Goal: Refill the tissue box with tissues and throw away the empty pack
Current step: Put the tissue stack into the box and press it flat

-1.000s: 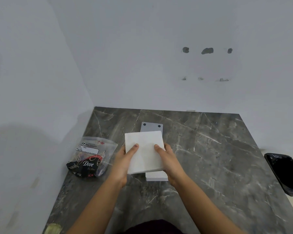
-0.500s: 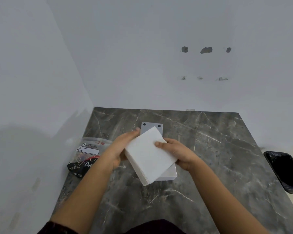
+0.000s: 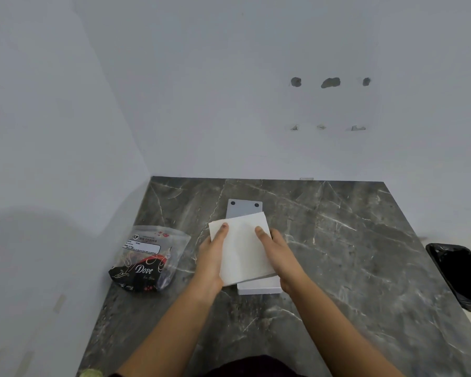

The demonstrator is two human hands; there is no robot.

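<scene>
A white stack of tissues (image 3: 242, 247) lies slightly skewed over the white tissue box (image 3: 259, 287), whose near end shows below it. My left hand (image 3: 211, 258) grips the stack's left side and my right hand (image 3: 276, 253) its right side, thumbs on top. The grey box lid (image 3: 244, 208) with two dark dots lies flat just beyond. The opened plastic tissue pack (image 3: 147, 258), clear and black with "Dove" print, rests on the table to the left.
The dark marble table (image 3: 351, 254) fills the corner between two white walls. A black-lined bin (image 3: 462, 273) stands off the table's right edge, lower down.
The stack was tilted up and turned half a second ago; now it is level again and lower over the box, with both hands back at its sides.
</scene>
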